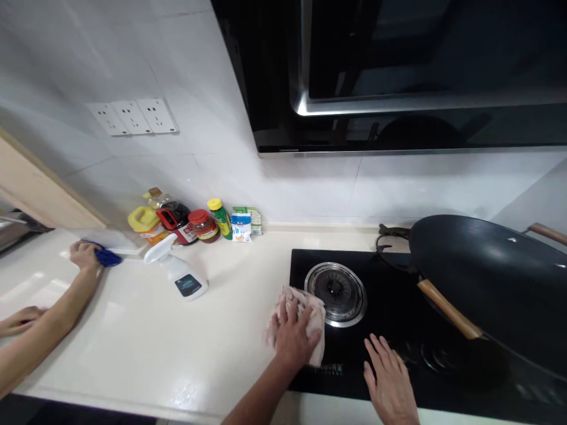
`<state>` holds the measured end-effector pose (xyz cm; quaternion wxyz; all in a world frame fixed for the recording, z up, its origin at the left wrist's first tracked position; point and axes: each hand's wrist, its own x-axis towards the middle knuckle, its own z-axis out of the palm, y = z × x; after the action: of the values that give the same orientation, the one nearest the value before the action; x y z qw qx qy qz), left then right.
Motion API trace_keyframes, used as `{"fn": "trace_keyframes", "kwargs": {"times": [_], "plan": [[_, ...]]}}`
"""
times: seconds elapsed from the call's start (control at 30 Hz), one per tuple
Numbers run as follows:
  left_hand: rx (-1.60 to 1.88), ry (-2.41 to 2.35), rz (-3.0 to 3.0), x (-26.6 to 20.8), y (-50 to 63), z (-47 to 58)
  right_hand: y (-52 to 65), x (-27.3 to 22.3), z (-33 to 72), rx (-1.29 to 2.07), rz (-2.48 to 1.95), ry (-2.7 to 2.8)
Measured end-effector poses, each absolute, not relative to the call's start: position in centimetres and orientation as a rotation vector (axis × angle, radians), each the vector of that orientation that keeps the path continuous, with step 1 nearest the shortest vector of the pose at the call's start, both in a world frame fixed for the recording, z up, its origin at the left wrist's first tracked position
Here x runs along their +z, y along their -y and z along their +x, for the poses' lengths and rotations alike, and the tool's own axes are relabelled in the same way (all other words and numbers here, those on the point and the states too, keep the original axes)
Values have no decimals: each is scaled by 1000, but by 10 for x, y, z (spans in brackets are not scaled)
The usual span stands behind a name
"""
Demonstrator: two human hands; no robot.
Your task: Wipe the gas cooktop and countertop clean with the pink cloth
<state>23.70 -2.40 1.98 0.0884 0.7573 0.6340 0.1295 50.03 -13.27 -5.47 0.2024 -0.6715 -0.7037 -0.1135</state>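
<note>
My left hand point(293, 342) presses down on a pale pink cloth point(316, 319), its fingers bent over the fabric. The cloth lies bunched across the left edge of the black glass cooktop point(381, 301), partly on the white counter, and is slightly blurred on its left side. Just beyond it is the round burner point(335, 292) with its metal ring. My right hand point(390, 378) rests palm down near the front of the cooktop, fingers extended, holding nothing. To its upper right, a large black wok point(491, 277) with wooden handles covers the right side of the cooktop.
A white spray bottle point(188, 282) stands on the counter point(146, 348). Behind it are an oil jug point(146, 221), a red-lidded jar point(204, 226), a green bottle point(220, 218) and packets point(241, 227). At left, another person's hand point(84, 254) holds a blue cloth point(107, 256). A range hood point(398, 130) overhangs.
</note>
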Motion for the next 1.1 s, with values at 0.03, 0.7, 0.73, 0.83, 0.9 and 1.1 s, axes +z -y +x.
{"fn": "trace_keyframes", "kwargs": {"times": [0.03, 0.7, 0.73, 0.83, 0.9, 1.1], "plan": [[362, -1928, 2188, 26, 2, 243, 133, -55, 501, -320, -1872, 1962], [193, -1995, 2130, 54, -221, 233, 136, -51, 506, -295, -1861, 1973], [194, -2025, 2127, 53, -214, 224, 136, -50, 504, -287, -1869, 1961], [194, -2082, 2131, 50, -180, 203, 136, -48, 502, -236, -1900, 1940], [188, -2064, 2167, 47, -147, 195, 137, -47, 501, -204, -1919, 1931], [195, -1927, 2320, 46, -5, 170, 137, -45, 500, -184, -1938, 1913]]}}
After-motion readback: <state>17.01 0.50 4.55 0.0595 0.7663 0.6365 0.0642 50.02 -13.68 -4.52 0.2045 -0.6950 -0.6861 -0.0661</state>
